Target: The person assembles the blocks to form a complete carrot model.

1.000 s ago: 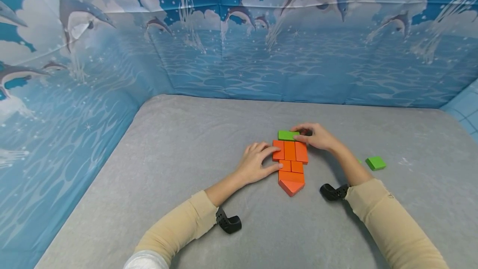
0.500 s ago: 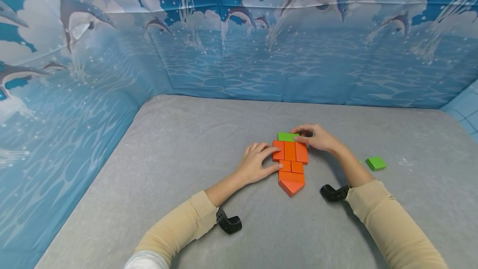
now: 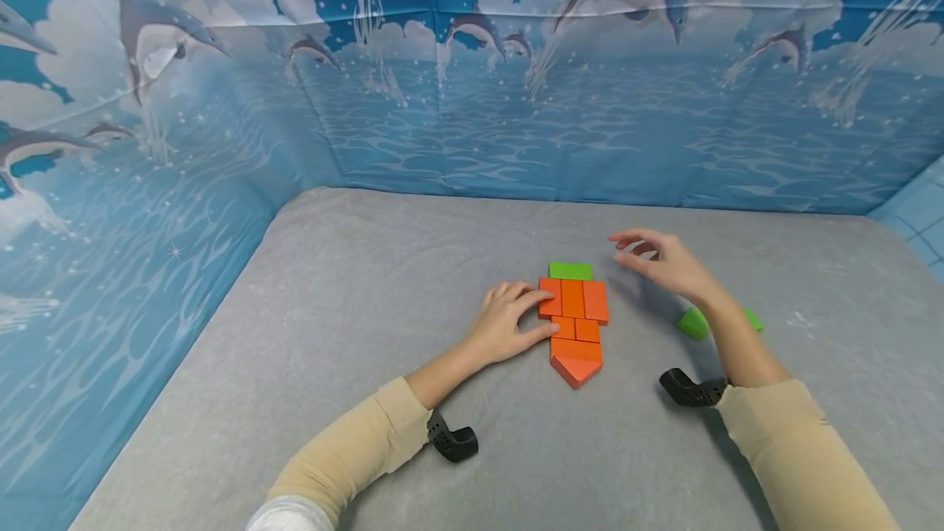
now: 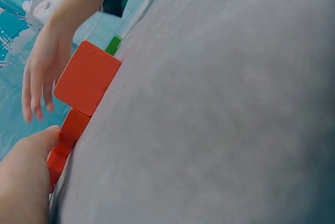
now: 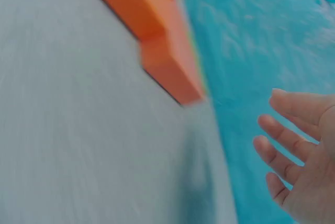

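Note:
Flat orange blocks [image 3: 574,322] lie together on the grey table [image 3: 354,326] in a carrot shape with the point toward me; they also show in the left wrist view as orange blocks [image 4: 86,80]. A green block [image 3: 570,270] sits at the far end of the shape. My left hand [image 3: 509,319] rests against the left side of the orange blocks, fingertips on the top row. My right hand [image 3: 656,262] hovers above the table to the right of the green block, fingers spread and holding nothing; the right wrist view shows the same open hand [image 5: 301,156], blurred.
Two loose green blocks [image 3: 693,323] lie on the table to the right, partly hidden behind my right forearm. A blue dolphin-print backdrop [image 3: 472,80] walls the table on the far and left sides. Black wrist mounts [image 3: 451,438] sit on both forearms.
My right hand let go of the green block at the top of the shape and lifted away to the right. The left hand stayed on the orange blocks.

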`<state>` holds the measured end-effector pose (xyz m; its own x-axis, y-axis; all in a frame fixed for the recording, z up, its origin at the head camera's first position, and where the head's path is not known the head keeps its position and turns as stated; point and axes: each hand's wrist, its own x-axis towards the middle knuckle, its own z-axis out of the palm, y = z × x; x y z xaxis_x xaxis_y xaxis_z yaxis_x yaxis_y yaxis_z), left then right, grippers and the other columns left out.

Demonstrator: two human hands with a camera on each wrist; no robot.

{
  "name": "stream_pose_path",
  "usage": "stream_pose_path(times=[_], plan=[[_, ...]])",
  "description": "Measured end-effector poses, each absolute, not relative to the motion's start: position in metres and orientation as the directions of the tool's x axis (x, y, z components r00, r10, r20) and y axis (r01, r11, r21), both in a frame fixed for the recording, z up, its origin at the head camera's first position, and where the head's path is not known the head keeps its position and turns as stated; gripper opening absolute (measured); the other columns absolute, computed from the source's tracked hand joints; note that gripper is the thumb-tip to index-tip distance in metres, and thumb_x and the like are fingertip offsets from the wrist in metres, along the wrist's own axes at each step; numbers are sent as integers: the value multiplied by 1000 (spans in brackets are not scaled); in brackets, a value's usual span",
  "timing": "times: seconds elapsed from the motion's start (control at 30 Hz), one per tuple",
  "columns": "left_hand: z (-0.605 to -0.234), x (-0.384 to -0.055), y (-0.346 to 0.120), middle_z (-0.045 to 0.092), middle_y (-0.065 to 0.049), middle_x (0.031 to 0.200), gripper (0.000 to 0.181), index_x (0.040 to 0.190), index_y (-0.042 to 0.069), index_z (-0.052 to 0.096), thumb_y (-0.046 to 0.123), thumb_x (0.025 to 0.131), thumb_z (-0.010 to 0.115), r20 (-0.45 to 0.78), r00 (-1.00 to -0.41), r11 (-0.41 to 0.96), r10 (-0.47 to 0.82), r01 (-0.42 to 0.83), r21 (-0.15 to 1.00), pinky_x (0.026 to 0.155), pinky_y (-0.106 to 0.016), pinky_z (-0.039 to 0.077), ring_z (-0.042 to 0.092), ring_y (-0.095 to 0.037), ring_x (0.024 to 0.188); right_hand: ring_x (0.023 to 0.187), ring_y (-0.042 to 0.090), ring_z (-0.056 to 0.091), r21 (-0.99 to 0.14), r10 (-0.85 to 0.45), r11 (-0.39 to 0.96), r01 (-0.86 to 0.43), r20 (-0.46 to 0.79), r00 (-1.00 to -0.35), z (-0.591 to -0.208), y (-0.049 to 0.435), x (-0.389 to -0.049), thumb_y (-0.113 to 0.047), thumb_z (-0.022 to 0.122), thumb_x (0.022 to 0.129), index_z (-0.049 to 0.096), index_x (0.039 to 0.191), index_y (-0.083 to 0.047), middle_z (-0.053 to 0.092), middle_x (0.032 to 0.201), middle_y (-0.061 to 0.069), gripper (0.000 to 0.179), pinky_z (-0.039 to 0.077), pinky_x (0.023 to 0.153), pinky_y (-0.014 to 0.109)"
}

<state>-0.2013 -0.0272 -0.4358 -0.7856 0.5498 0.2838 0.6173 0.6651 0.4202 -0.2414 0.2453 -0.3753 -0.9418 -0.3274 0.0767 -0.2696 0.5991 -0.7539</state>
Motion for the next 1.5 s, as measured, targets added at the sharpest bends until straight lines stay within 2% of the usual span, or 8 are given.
stream_pose_path(times=[0.13, 0.3, 0.37, 0.57, 0.9, 1.17, 1.37, 1.5], plan=[[-437, -201, -27, 51, -1, 118, 49, 127, 23, 54, 48, 85, 58, 291, -783, 661, 550, 621, 421, 96, -37, 30, 43, -16, 105, 98, 26, 49, -728, -240, 637, -254, 127, -962, -373, 277, -223, -25, 54, 93, 53, 124, -2, 54, 120, 20, 39, 39, 77, 40], [-437, -201, -27, 51, 0, 118, 49, 127, 23, 54, 48, 85, 58, 292, -780, 657, 553, 624, 422, 96, -37, 30, 43, -16, 105, 89, 3, 45, -651, -90, 742, -160, 140, -986, -388, 318, -196, -36, 56, 90, 54, 123, -5, 54, 110, 5, 45, 41, 62, 32], [-437, -201, -27, 51, -1, 118, 49, 127, 23, 54, 48, 85, 58, 290, -781, 658, 553, 623, 422, 97, -37, 30, 43, -16, 105, 91, 8, 46, -629, -60, 765, -138, 144, -988, -394, 330, -186, -34, 56, 90, 53, 123, -3, 53, 110, 7, 45, 41, 62, 37], [-436, -201, -28, 52, -1, 118, 49, 127, 22, 54, 48, 85, 58, 291, -780, 654, 555, 625, 427, 97, -38, 30, 44, -16, 104, 94, 45, 44, -581, -55, 802, -138, 159, -986, -396, 340, -157, -18, 59, 90, 49, 123, 7, 46, 111, 30, 43, 39, 64, 50], [-436, -202, -27, 51, -1, 119, 49, 127, 23, 54, 48, 85, 58, 279, -783, 658, 555, 619, 428, 98, -38, 30, 43, -15, 105, 90, 45, 47, -552, 68, 833, -37, 169, -983, -414, 341, -136, -25, 64, 86, 47, 122, 10, 47, 105, 31, 53, 39, 63, 51], [-437, -203, -27, 51, 0, 118, 49, 127, 23, 54, 48, 85, 58, 281, -783, 659, 555, 620, 426, 96, -38, 31, 43, -15, 104, 85, 34, 49, -556, 162, 831, 30, 189, -969, -425, 342, -135, -26, 63, 86, 50, 119, 11, 52, 99, 27, 51, 33, 60, 24], [-438, -203, -27, 51, 0, 119, 49, 127, 23, 54, 49, 85, 57, 286, -782, 661, 553, 621, 421, 97, -38, 31, 43, -15, 105, 78, 19, 47, -548, 170, 836, 12, 239, -956, -429, 342, -136, -24, 65, 85, 54, 115, 10, 54, 96, 25, 47, 34, 61, 23], [-437, -203, -27, 51, 0, 119, 49, 127, 23, 54, 49, 85, 57, 281, -785, 665, 553, 618, 419, 97, -38, 30, 43, -15, 105, 79, 22, 48, -555, 168, 832, 17, 223, -960, -426, 340, -135, -23, 65, 85, 54, 116, 10, 54, 97, 25, 47, 33, 60, 22]])
